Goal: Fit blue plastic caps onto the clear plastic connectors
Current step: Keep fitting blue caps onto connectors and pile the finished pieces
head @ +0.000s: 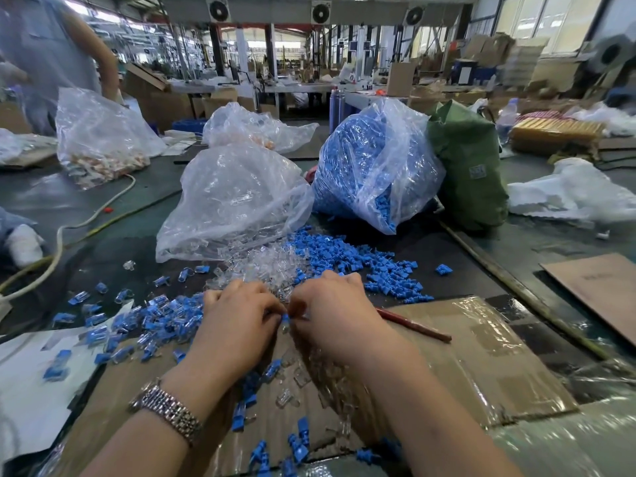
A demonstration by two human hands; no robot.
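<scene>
My left hand (237, 321) and my right hand (332, 315) meet at the middle of the table, fingers curled. Between their fingertips sits a small blue cap (285, 317) on a clear connector (285, 328); both hands pinch this piece. Beyond the hands lies a heap of loose clear connectors (265, 266), with a spread of loose blue caps (358, 259) to its right. A pile of capped connectors (151, 321) lies left of my left hand. More caps and connectors are scattered on the cardboard (464, 356) under my wrists.
A clear bag of connectors (234, 204) and a bag full of blue caps (375, 166) stand behind the heaps, a green sack (468, 166) to the right. A red pencil (413, 325) lies right of my right hand. Another person (44, 56) stands far left.
</scene>
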